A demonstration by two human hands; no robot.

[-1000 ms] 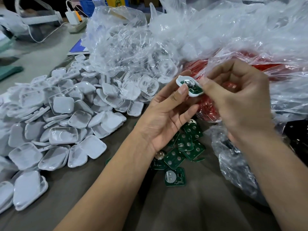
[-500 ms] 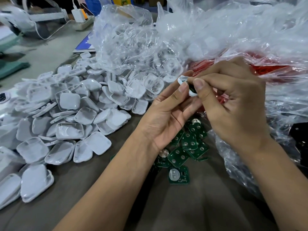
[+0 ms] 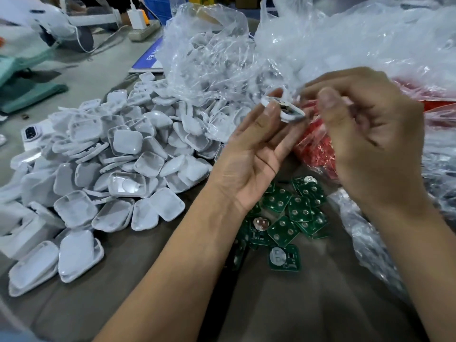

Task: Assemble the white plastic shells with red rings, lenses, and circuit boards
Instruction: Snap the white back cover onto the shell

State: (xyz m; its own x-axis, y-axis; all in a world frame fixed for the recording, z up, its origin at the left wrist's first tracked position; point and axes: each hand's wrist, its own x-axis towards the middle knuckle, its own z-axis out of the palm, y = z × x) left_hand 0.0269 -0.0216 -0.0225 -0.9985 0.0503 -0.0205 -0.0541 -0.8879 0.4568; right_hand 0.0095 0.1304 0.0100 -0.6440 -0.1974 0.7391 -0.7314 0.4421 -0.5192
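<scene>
1. Shell (image 3: 283,110), white plastic with a dark board showing in its open face, sits at the fingertips of the left hand (image 3: 254,154), raised above the counter (image 3: 172,292).
2. Left grip: palm up, thumb and fingers curled round the shell's near and far edges, pinching it.
3. Right hand (image 3: 370,134) hangs just right of the shell, its fingers bent inward toward it; the fingertips are blurred, so whether they touch or hold anything cannot be told.
4. Green circuit boards (image 3: 288,218) lie in a loose heap on the counter directly beneath both hands.
5. Spare white shells (image 3: 118,169) form a large pile to the left, spilling from a clear plastic bag (image 3: 209,58).
6. Red rings (image 3: 318,149) fill another clear bag behind the right hand, just beyond the held shell.
7. Power strip (image 3: 143,30) with a white charger lies at the far edge.
</scene>
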